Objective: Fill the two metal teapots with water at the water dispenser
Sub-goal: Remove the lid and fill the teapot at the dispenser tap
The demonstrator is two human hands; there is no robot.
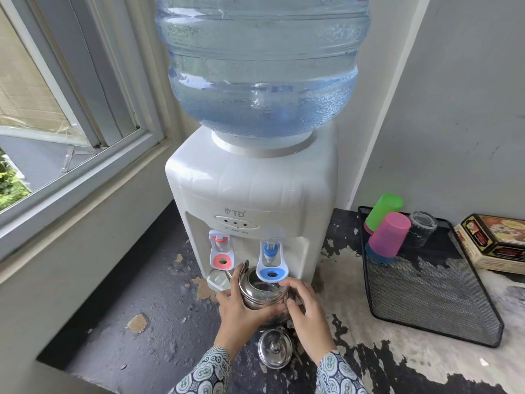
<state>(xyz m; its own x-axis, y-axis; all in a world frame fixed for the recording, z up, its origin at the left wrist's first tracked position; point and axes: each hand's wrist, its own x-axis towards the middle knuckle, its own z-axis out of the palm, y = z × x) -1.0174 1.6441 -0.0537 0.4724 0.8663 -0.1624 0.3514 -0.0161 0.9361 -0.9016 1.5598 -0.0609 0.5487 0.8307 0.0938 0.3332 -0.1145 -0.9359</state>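
A white water dispenser (252, 194) with a big blue bottle (261, 66) stands on the counter. An open metal teapot (262, 291) sits right under the blue tap (271, 261), its mouth below the blue lever. My left hand (241, 311) wraps the pot's left and front side. On the pot's right side, my right hand (305, 305) holds it, fingertips at the rim near the lever. A second metal teapot (275, 348), its lid on, rests on the counter just in front, between my wrists. I cannot tell whether water is flowing.
The red tap (221, 250) is left of the blue one. A black mesh tray (426, 282) to the right holds stacked green and pink cups (387, 231) and a glass (423, 227). A box (494, 241) lies beyond it. A window is on the left.
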